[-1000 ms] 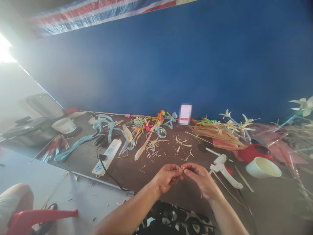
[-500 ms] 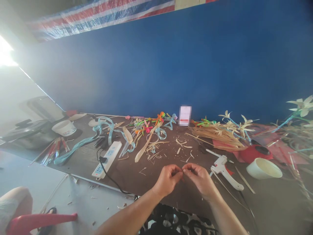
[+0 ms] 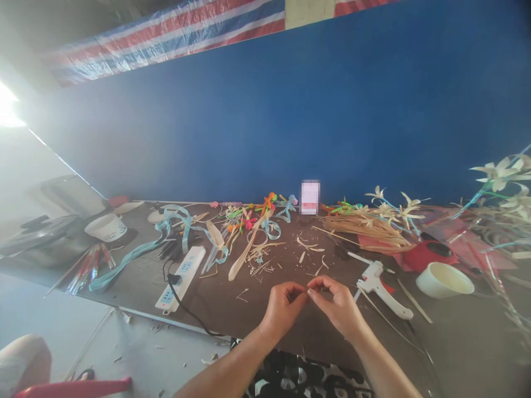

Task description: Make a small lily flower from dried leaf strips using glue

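Note:
My left hand [image 3: 285, 307] and my right hand [image 3: 332, 301] meet fingertip to fingertip above the front part of the dark table. Both are pinched closed; whatever lies between the fingers is too small to make out. Right of my right hand lies a white glue gun [image 3: 380, 288] with its cord. Beyond my hands are pale plant scraps [image 3: 261, 260] and a long dried husk strip [image 3: 243, 257]. A bundle of tan straw [image 3: 365, 229] lies further back on the right, beside pale flowers on blue stems [image 3: 409, 210].
A white power strip [image 3: 181, 280] with a black plug sits left. Light-blue ribbon [image 3: 124, 264], a white bowl [image 3: 105, 228] and a dark pot [image 3: 41, 243] are further left. A cream bowl [image 3: 444, 280] stands right. Another person's knee [image 3: 25, 359] shows at lower left.
The view has shifted slightly. My hands stay pinched together in nearly the same place, and the reddish bit seen beneath my fingers before no longer shows.

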`<state>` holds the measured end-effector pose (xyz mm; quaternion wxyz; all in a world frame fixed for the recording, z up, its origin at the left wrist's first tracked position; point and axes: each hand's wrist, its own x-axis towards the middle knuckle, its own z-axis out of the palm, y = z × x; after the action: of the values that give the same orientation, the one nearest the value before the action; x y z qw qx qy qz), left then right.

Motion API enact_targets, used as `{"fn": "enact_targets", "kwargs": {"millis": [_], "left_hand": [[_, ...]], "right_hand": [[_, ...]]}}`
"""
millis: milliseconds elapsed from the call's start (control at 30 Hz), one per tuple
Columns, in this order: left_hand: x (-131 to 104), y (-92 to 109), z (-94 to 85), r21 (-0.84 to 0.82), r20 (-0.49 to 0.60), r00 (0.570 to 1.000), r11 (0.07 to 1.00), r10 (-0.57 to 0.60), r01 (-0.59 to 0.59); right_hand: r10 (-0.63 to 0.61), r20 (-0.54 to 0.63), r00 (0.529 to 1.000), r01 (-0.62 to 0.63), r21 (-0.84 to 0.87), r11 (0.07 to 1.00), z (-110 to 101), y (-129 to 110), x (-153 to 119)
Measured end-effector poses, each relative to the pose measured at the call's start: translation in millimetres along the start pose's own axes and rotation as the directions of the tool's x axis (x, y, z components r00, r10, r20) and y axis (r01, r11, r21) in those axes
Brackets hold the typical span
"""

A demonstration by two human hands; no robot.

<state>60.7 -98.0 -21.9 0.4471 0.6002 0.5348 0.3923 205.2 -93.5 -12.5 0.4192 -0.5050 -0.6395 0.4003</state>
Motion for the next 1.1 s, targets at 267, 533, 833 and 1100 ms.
{"fn": "enact_targets", "kwargs": {"millis": [267,533,833,1100], "left_hand": [[-4,-14,-2.2,0.031,0.010,0.999,0.999,-0.036,0.035],[-1,-15,-5.5,-0.121,0.130,0.986,0.985,-0.108,0.124],[6,-27,-7.7,-0.529,0.562,0.755,0.556,-0.337,0.641],[12,-23,-7.4,-0.397,0.467,0.831,0.768,-0.302,0.502]], "right_hand": [[-0.018,-0.003,1.000,0.017,-0.100,0.995,10,-1,-4],[0.024,0.009,1.000,-0.023,-0.053,0.998,16,9,-5],[0.038,0.091,0.995,-0.052,0.157,0.986,16,12,-6],[0.025,0.143,0.989,-0.035,0.073,0.997,9,16,-3]]}}
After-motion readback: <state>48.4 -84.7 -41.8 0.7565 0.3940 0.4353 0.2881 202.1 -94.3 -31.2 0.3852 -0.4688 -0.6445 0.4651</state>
